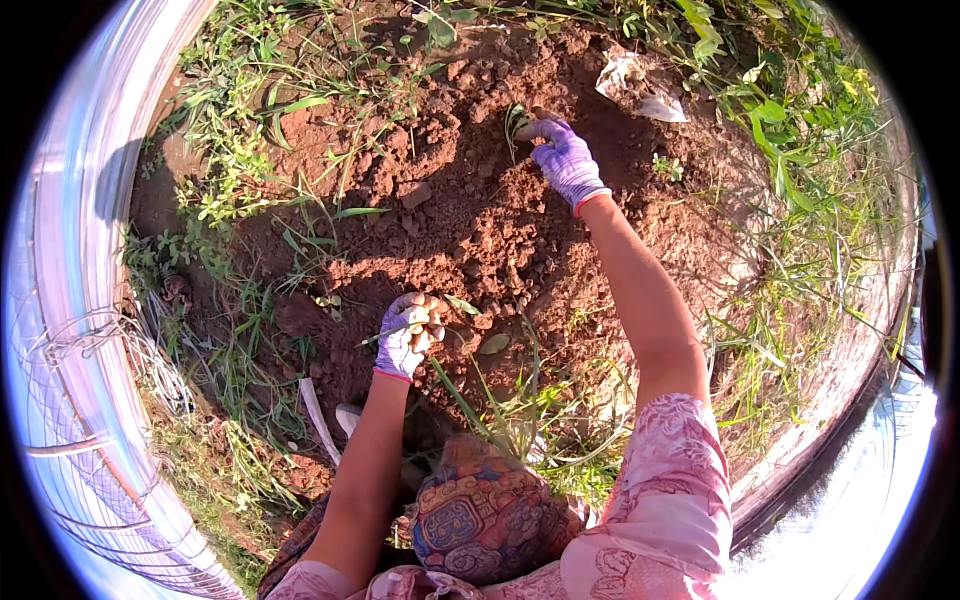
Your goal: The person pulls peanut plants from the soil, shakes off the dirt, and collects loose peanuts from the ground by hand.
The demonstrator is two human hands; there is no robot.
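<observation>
My left hand (pixel 409 337), in a purple-and-white glove with soil-stained fingers, is curled low over the dirt. A thin green plant stem (pixel 373 339) runs across its closed fingers. Just right of that hand, a narrow green leaf (pixel 463 304) lies over the crumbly reddish-brown soil (pixel 480 247). Farther out, my right hand (pixel 561 154), in a matching glove, reaches down to the dug ground. Its fingers are beside a small leafy plant (pixel 514 127), against the leaves; shadow hides part of the fingertips, so a grip is unclear.
Torn whitish plastic (pixel 637 86) lies partly in the soil beyond my right hand. Weeds (pixel 232 157) grow on the left, and taller greenery (pixel 780 120) at the right. Tangled wire (pixel 161 360) and a pale strip (pixel 319 420) lie at left. Plastic sheeting (pixel 82 225) borders the left side.
</observation>
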